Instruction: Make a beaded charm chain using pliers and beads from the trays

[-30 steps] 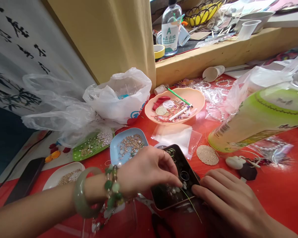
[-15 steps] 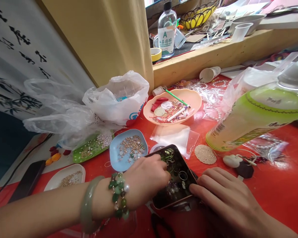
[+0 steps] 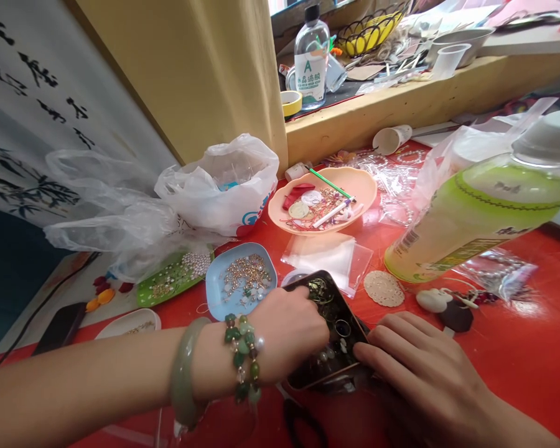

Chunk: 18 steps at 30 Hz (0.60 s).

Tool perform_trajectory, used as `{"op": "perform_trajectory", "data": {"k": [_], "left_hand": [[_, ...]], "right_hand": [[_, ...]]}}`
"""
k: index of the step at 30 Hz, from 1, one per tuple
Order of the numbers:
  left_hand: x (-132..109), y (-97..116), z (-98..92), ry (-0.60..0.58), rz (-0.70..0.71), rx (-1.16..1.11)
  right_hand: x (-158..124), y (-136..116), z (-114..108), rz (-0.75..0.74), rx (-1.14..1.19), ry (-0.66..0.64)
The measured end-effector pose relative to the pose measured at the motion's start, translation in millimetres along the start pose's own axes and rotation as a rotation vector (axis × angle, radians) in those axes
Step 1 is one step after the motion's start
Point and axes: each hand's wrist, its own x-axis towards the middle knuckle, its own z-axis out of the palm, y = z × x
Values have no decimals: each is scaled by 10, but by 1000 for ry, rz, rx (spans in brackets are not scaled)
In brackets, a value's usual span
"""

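My left hand (image 3: 289,333) is over a small dark tray (image 3: 303,381), its fingers curled down inside. Its fingertips are hidden, so what they pinch cannot be made out. A green bead bracelet (image 3: 242,358) and a pale green bangle (image 3: 185,373) circle that wrist. On the tray's right edge, my right hand (image 3: 424,367) grips with bent fingers; its thumb is out of sight. Inside the tray lie a ring (image 3: 342,328), thin wiry pieces (image 3: 320,291) near the far end and some small clear and pale beads (image 3: 326,354).
Behind the tray are a blue dish (image 3: 214,298) of gold beads, clear bags (image 3: 324,258) and a peach plate (image 3: 277,218). A large green-labelled bottle (image 3: 476,205) stands right. Black-handled scissors (image 3: 303,423) lie in front. Left are a green tray (image 3: 149,295) and white dish (image 3: 152,320).
My left hand and forearm have shifted right, with the hand reaching further over the tray. The right hand stays at the tray's edge. The view has moved slightly.
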Motion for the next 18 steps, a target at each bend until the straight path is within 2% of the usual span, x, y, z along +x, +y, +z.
{"op": "perform_trajectory", "data": {"k": [10, 18], "left_hand": [[-7, 39, 88, 48, -37, 3], [-80, -21, 112, 52, -74, -9]], "right_hand": [[4, -15, -3, 2, 7, 11], [-3, -17, -5, 3, 12, -2]]}}
